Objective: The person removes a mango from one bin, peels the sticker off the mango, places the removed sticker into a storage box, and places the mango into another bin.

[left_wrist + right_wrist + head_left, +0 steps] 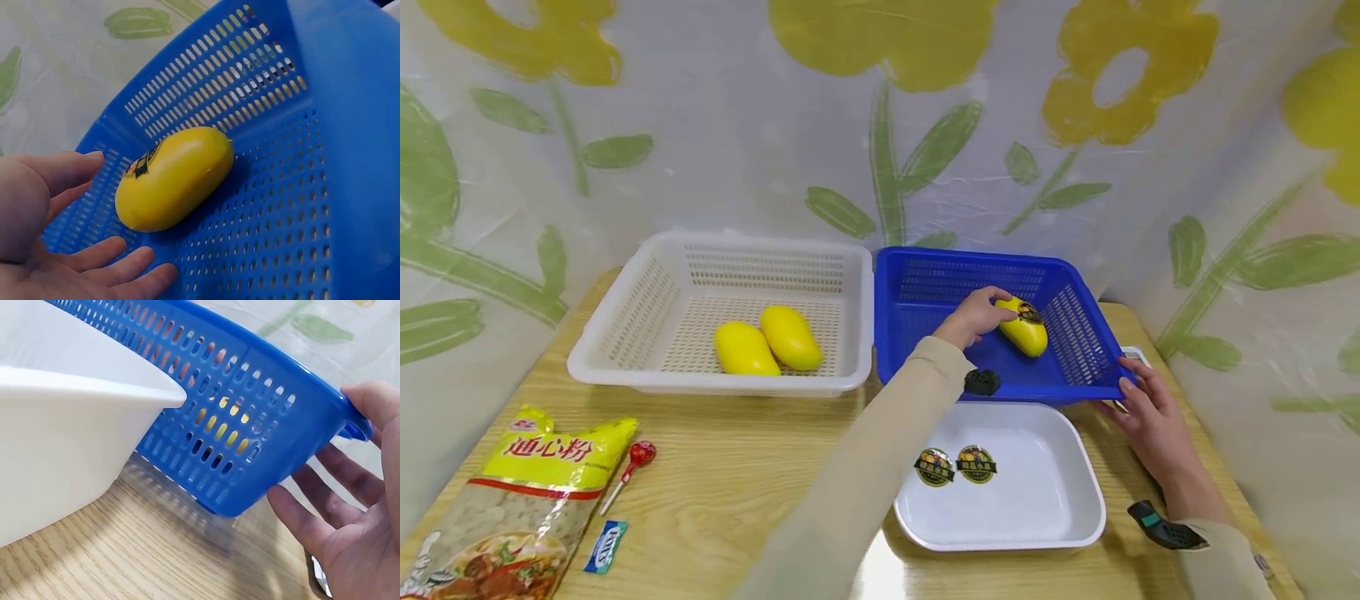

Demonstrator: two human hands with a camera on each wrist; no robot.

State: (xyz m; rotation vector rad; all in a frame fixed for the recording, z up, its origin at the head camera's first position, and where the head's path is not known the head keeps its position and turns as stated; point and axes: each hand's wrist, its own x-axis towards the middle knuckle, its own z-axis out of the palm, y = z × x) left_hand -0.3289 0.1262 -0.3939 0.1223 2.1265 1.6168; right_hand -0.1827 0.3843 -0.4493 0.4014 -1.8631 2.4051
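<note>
My left hand (976,318) reaches into the blue basket (917,390) beside a yellow mango (1027,335) with a dark round sticker. In the left wrist view, a gap shows between the spread fingers and the mango (181,181), which lies on the basket's slotted floor. The right hand (1152,423) grips the basket's front right corner. Over the rim goes its thumb, with the fingers under it, as the right wrist view shows the hand (353,519). In front of the basket stands a white tray (1015,525) holding two round stickers (976,464).
On the left, a white basket (602,350) holds two mangoes (792,337). A pasta bag (520,508), a red lollipop (642,454) and a small blue packet (606,547) lie at the table's left. Behind the baskets hangs a flowered curtain (737,150).
</note>
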